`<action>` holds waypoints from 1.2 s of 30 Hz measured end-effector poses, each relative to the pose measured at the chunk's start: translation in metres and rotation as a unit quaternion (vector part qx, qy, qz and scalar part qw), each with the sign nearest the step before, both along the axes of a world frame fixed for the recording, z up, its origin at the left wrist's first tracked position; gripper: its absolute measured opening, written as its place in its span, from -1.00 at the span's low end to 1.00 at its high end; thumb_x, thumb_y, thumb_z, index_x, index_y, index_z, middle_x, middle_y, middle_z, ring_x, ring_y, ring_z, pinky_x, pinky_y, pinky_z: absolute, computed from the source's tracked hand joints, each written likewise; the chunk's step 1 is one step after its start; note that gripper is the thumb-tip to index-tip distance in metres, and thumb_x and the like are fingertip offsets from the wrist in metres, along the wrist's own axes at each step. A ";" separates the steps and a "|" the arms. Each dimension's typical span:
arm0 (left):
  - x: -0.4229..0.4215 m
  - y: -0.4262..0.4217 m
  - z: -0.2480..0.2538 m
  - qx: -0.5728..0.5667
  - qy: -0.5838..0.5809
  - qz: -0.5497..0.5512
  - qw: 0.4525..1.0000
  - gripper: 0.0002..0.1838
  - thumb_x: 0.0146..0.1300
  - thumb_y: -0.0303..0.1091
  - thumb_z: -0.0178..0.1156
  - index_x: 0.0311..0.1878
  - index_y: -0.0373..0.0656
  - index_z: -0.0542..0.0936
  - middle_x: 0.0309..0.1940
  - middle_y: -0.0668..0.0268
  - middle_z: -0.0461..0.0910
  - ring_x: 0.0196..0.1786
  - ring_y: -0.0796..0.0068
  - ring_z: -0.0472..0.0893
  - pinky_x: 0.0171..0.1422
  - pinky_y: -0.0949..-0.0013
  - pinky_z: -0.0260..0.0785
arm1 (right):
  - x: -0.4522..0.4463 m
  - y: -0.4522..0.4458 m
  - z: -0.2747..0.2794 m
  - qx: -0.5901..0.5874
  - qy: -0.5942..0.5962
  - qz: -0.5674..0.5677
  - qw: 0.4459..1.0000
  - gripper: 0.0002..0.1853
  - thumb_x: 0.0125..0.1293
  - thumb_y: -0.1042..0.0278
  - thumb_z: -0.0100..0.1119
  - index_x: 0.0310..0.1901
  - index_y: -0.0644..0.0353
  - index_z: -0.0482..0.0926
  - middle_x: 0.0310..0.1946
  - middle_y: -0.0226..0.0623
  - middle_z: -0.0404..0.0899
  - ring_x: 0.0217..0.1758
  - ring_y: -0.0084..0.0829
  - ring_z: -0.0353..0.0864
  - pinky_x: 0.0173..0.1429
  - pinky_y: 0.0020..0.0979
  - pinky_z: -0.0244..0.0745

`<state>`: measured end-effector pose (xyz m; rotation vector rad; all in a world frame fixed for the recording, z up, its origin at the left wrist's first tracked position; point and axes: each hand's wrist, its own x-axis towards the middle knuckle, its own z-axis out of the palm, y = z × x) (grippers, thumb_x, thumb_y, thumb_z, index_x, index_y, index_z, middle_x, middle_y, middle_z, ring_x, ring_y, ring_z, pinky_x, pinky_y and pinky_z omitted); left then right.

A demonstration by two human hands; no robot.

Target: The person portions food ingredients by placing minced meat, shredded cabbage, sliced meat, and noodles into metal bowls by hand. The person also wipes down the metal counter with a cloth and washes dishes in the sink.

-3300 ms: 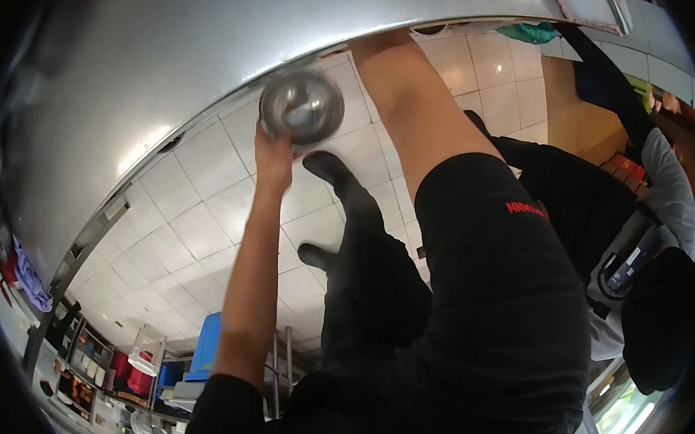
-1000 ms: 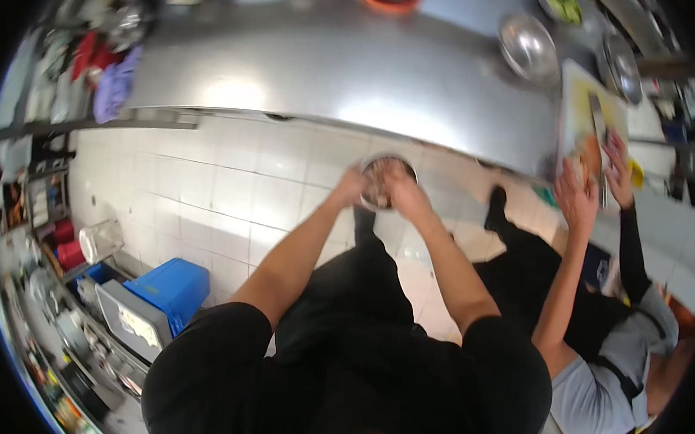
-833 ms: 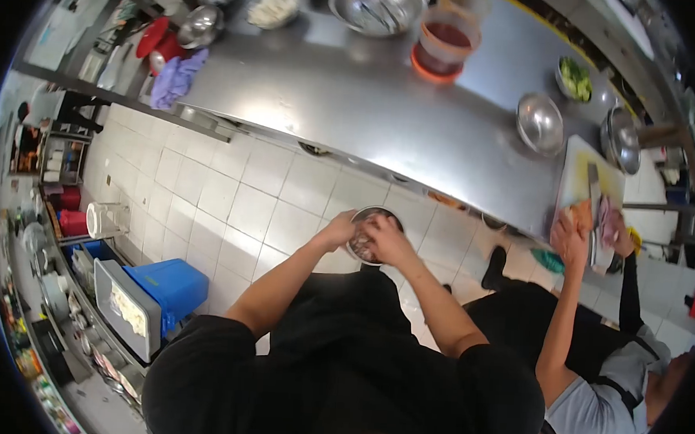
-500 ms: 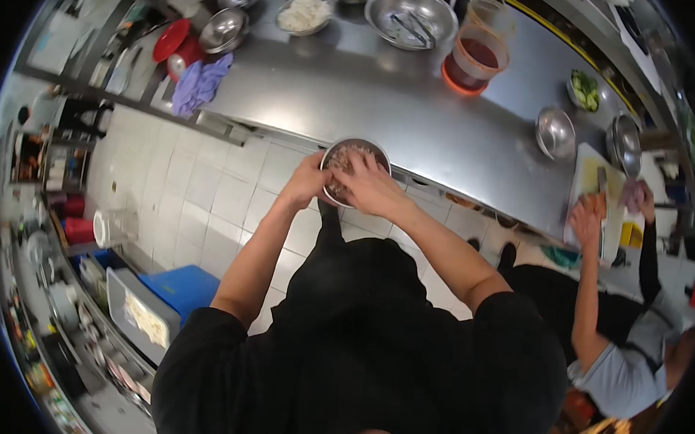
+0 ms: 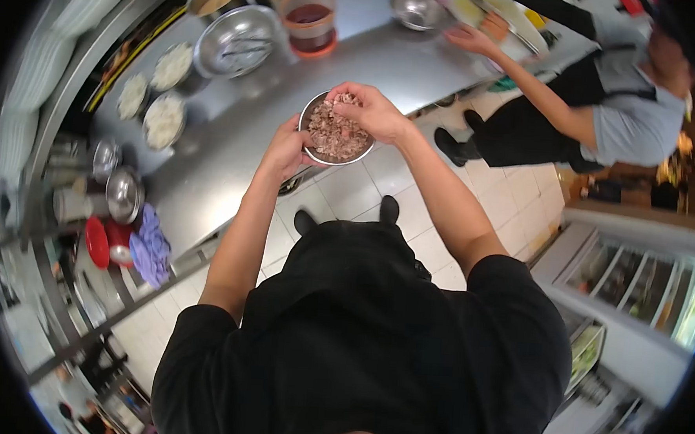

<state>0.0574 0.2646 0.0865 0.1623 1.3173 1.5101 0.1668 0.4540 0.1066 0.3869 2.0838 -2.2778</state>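
A steel bowl [image 5: 364, 156] of brownish-pink crumbled food [image 5: 337, 135] is held at the counter's front edge. My left hand [image 5: 286, 149] grips the bowl's left rim, thumb over the edge. At the bowl's upper right, my right hand [image 5: 366, 112] has its fingers closed on some of the crumbled food. Beyond the bowl on the steel counter [image 5: 242, 125] stand a tub of dark red liquid [image 5: 309, 25] and a large steel bowl [image 5: 237, 41] with tongs lying in it.
Bowls of white food [image 5: 165, 121] stand at the counter's left, near a purple cloth [image 5: 151, 247] and a red container [image 5: 97, 242]. At the upper right a co-worker [image 5: 636, 114] works at a cutting board [image 5: 522, 30]. A glass-topped cabinet [image 5: 635, 279] is at the right.
The view has swung to the right. The bowl now overlaps the counter more. My right hand has lifted from flat in the food to a pinch at the bowl's upper edge; my left still grips the rim.
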 end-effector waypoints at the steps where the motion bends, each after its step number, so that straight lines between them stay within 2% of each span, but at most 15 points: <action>1: 0.007 0.010 0.000 0.001 0.000 -0.023 1.000 -0.35 0.10 -0.72 -0.05 0.36 -0.33 0.35 0.14 -0.01 0.53 0.01 0.01 0.71 -0.16 -0.08 0.78 | 0.015 0.005 -0.005 -0.101 0.020 -0.046 0.994 -0.81 0.50 0.44 0.18 0.09 0.18 0.56 -0.07 -0.36 0.58 -0.15 -0.53 0.60 -0.25 -0.46 0.66; 7: 0.088 0.062 -0.025 -0.038 -0.039 -0.122 0.991 -0.33 0.09 -0.70 -0.02 0.37 -0.31 0.34 0.15 -0.01 0.53 0.01 -0.03 0.72 -0.15 -0.13 0.77 | 0.127 0.031 -0.043 -0.329 0.020 -0.185 0.926 -0.75 0.49 0.36 0.24 0.14 0.15 0.54 -0.05 -0.35 0.58 -0.03 -0.44 0.61 -0.16 -0.36 0.57; 11: 0.151 0.096 -0.103 -0.070 -0.105 -0.137 0.983 -0.27 0.05 -0.69 -0.04 0.41 -0.26 0.32 0.17 0.06 0.55 0.08 0.01 0.70 -0.07 -0.18 0.74 | 0.194 0.061 -0.108 -0.390 -0.044 -0.269 0.880 -0.76 0.51 0.45 0.17 0.14 0.22 0.52 -0.06 -0.25 0.59 -0.11 -0.35 0.64 -0.19 -0.32 0.59; 15: 0.184 0.131 -0.173 -0.119 -0.144 -0.046 0.981 -0.31 0.05 -0.71 -0.08 0.36 -0.25 0.34 0.18 0.00 0.52 0.12 -0.11 0.67 -0.02 -0.36 0.67 | 0.212 0.111 -0.204 -0.497 -0.055 -0.275 0.821 -0.79 0.52 0.45 0.12 0.13 0.21 0.50 -0.04 -0.21 0.60 -0.04 -0.33 0.64 -0.13 -0.29 0.59; 18: 0.188 0.175 -0.220 -0.088 -0.111 0.043 0.989 -0.32 0.08 -0.71 -0.09 0.37 -0.27 0.27 0.20 -0.04 0.50 0.09 -0.17 0.68 -0.01 -0.36 0.67 | 0.162 0.187 -0.269 -0.509 0.024 -0.211 0.834 -0.77 0.51 0.48 0.08 0.14 0.22 0.43 -0.03 -0.15 0.59 -0.02 -0.27 0.65 -0.09 -0.21 0.61; 20: 0.183 0.195 -0.255 -0.091 -0.091 0.093 0.987 -0.31 0.08 -0.72 -0.10 0.39 -0.27 0.25 0.21 -0.06 0.50 0.06 -0.17 0.69 -0.03 -0.31 0.69 | 0.108 0.238 -0.306 -0.442 0.095 -0.182 0.873 -0.82 0.46 0.58 0.05 0.04 0.18 0.46 -0.01 -0.19 0.57 0.13 -0.21 0.63 0.02 -0.21 0.62; 22: 0.174 0.208 -0.285 -0.083 -0.057 0.118 0.988 -0.30 0.10 -0.71 -0.10 0.40 -0.28 0.22 0.21 -0.09 0.50 0.02 -0.15 0.72 -0.09 -0.22 0.74 | 0.040 0.260 -0.328 -0.305 0.020 -0.300 0.903 -0.66 0.45 0.38 0.15 0.21 0.20 0.49 0.11 -0.10 0.62 0.07 -0.10 0.66 0.05 -0.09 0.59; 24: 0.181 0.219 -0.303 -0.080 -0.047 0.178 0.980 -0.30 0.10 -0.71 -0.10 0.41 -0.28 0.25 0.21 -0.08 0.51 0.01 -0.14 0.72 -0.15 -0.16 0.76 | 0.001 0.276 -0.353 -0.138 -0.047 -0.317 0.937 -0.62 0.43 0.34 0.18 0.24 0.16 0.50 0.16 -0.07 0.59 0.11 -0.05 0.64 0.10 -0.07 0.57; 26: 0.188 0.221 -0.317 -0.076 -0.038 0.246 0.966 -0.30 0.10 -0.71 -0.09 0.41 -0.28 0.27 0.20 -0.08 0.53 0.00 -0.13 0.73 -0.20 -0.11 0.78 | -0.009 0.280 -0.362 0.089 -0.098 -0.225 0.965 -0.58 0.41 0.30 0.20 0.27 0.12 0.50 0.20 -0.03 0.57 0.14 -0.01 0.63 0.16 -0.04 0.55; 28: 0.189 0.224 -0.329 -0.068 -0.051 0.291 0.953 -0.30 0.09 -0.70 -0.08 0.41 -0.31 0.26 0.20 -0.09 0.53 -0.02 -0.12 0.73 -0.21 -0.09 0.79 | 0.001 0.284 -0.357 0.358 -0.142 -0.069 0.920 -0.54 0.39 0.27 0.23 0.29 0.09 0.51 0.24 0.00 0.54 0.18 0.03 0.61 0.21 -0.02 0.53; 29: 0.191 0.225 -0.331 -0.064 -0.057 0.307 0.948 -0.30 0.09 -0.70 -0.08 0.41 -0.31 0.26 0.20 -0.09 0.53 -0.02 -0.12 0.73 -0.21 -0.09 0.79 | 0.010 0.281 -0.351 0.433 -0.171 0.002 0.885 -0.53 0.38 0.25 0.24 0.31 0.07 0.51 0.26 0.02 0.53 0.20 0.05 0.60 0.24 -0.01 0.52; 31: 0.189 0.226 -0.331 -0.039 -0.051 0.312 0.948 -0.28 0.07 -0.73 -0.06 0.41 -0.34 0.21 0.15 -0.11 0.53 -0.08 -0.12 0.75 -0.15 -0.14 0.78 | 0.034 0.259 -0.325 0.499 -0.223 0.136 0.826 -0.49 0.36 0.21 0.27 0.34 0.03 0.51 0.31 0.05 0.50 0.23 0.10 0.58 0.29 0.01 0.50; 32: 0.188 0.225 -0.329 -0.039 -0.054 0.323 0.944 -0.28 0.07 -0.73 -0.06 0.41 -0.34 0.21 0.15 -0.11 0.53 -0.08 -0.12 0.75 -0.15 -0.14 0.78 | 0.050 0.243 -0.317 0.491 -0.193 0.176 0.831 -0.47 0.35 0.20 0.28 0.35 0.01 0.51 0.33 0.07 0.49 0.25 0.12 0.57 0.32 0.02 0.49; 34: 0.186 0.227 -0.321 -0.051 -0.042 0.328 0.942 -0.31 0.06 -0.73 -0.06 0.37 -0.40 0.26 0.09 -0.11 0.55 -0.13 -0.10 0.75 -0.21 -0.12 0.79 | 0.095 0.216 -0.332 0.491 0.064 0.186 0.849 -0.41 0.32 0.17 0.34 0.39 -0.14 0.48 0.39 0.21 0.38 0.43 0.13 0.42 0.36 -0.01 0.50; 36: 0.184 0.227 -0.314 -0.065 -0.040 0.324 0.943 -0.34 0.06 -0.72 -0.06 0.34 -0.42 0.29 0.05 -0.10 0.57 -0.16 -0.09 0.76 -0.24 -0.11 0.79 | 0.112 0.189 -0.338 0.532 0.022 0.214 0.819 -0.40 0.30 0.19 0.34 0.39 -0.15 0.47 0.39 0.22 0.39 0.43 0.14 0.42 0.37 -0.01 0.50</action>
